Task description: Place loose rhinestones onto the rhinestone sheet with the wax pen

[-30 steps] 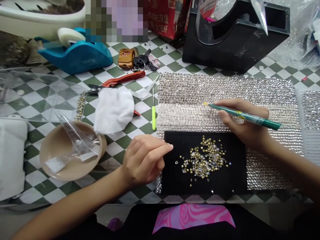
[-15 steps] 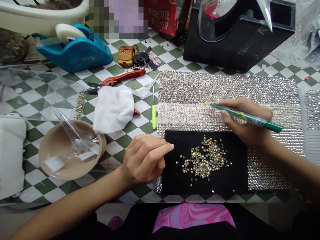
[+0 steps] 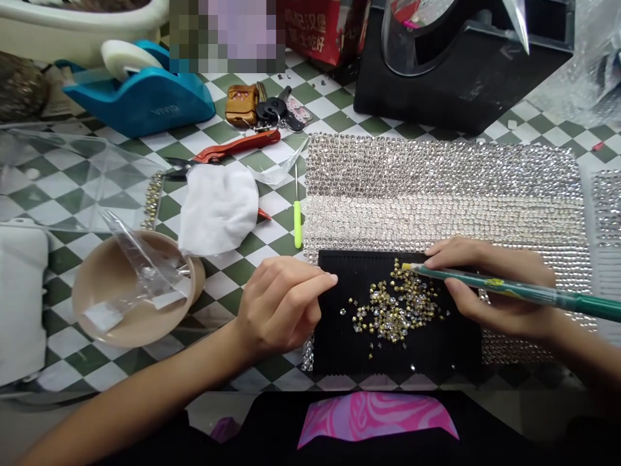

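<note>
In the lower middle of the frame, going by the head view, you've got a flat black ribbed tray (image 3: 349, 353) with a loose pile of small gold-backed clear rhinestones (image 3: 395, 314) spread over its middle, a few strays off to the sides. Your right hand (image 3: 495, 285) is at the tray's upper right corner, thumb and fingers pinched narrow around a slim green pen with a yellow tip (image 3: 504, 289). The pen points left, and its tip is right at the top of the pile; can't tell if it's actually touching a stone.

Your left hand (image 3: 281, 301) is at the tray's left edge, fingers curled in close together, the index fingertip reaching just over the border. Can't tell if anything's tucked inside that curl.

Under the tray and on up to the right of the frame there's a big glittery sheet of silvery rhinestone rows (image 3: 436, 165). Just left of it lies a thin metal pick with a neon yellow handle (image 3: 297, 223), then a crumpled white cloth pad (image 3: 220, 210) partly covering some red-handled cutters (image 3: 237, 145). At left of frame, a round beige bowl (image 3: 92, 291) holds clear plastic scraps. Upper left you've got a blue tape dispenser (image 3: 145, 100), upper right a chunky black one (image 3: 436, 90).
</note>
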`<state>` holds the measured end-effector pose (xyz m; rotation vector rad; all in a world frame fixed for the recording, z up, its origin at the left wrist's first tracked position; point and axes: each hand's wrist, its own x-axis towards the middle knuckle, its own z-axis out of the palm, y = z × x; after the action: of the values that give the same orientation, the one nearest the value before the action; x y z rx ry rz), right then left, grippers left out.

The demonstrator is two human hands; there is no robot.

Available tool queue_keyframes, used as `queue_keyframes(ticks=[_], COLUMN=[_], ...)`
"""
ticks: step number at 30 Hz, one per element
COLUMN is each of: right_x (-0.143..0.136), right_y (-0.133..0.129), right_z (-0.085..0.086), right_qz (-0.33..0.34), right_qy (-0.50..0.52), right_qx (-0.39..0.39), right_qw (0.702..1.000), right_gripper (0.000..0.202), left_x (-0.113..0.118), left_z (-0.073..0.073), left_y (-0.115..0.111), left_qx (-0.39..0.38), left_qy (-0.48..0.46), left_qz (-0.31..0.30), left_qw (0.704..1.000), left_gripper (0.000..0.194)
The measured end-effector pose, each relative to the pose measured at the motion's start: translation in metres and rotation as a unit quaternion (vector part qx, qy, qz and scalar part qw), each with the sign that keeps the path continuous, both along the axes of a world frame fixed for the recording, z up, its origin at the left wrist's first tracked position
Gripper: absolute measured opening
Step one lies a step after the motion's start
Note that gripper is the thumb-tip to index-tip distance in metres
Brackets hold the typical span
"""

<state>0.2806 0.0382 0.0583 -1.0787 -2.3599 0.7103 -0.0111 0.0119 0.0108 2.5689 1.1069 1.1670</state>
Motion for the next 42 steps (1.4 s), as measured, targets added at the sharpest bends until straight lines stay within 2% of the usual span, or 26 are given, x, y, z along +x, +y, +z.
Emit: queue_keyframes(ticks=[14, 22, 37, 39, 42], right_x=[-0.008, -0.001, -0.009, -0.005, 0.000], right_y=[0.000, 0.002, 0.004, 0.005, 0.010], right_z=[-0.002, -0.002, -0.001, 0.000, -0.002], right_qz=[0.010, -0.002, 0.045, 0.029, -0.067], right_qy=[0.028, 0.039, 0.065, 0.064, 0.054], right_qx=[0.008, 0.000, 0.003, -0.001, 0.019], right_qw=[1.000, 0.999, 0.997, 0.998, 0.996], right_gripper=[0.015, 0.016, 0.020, 0.019, 0.021], left_x=[0.000, 0.001, 0.000, 0.000, 0.000], left_z=[-0.003, -0.004, -0.001, -0.001, -0.001], left_y=[-0.002, -0.001, -0.001, -0.002, -0.002], left_qx=[-0.006, -0.007, -0.005, -0.007, -0.007], left_qy=[-0.004, -0.003, 0.012, 0.012, 0.009], left_qz=[-0.004, -0.002, -0.008, -0.009, -0.009], left_qw=[1.000, 1.000, 1.000, 1.000, 1.000], left_gripper=[0.026, 0.026, 0.026, 0.025, 0.025])
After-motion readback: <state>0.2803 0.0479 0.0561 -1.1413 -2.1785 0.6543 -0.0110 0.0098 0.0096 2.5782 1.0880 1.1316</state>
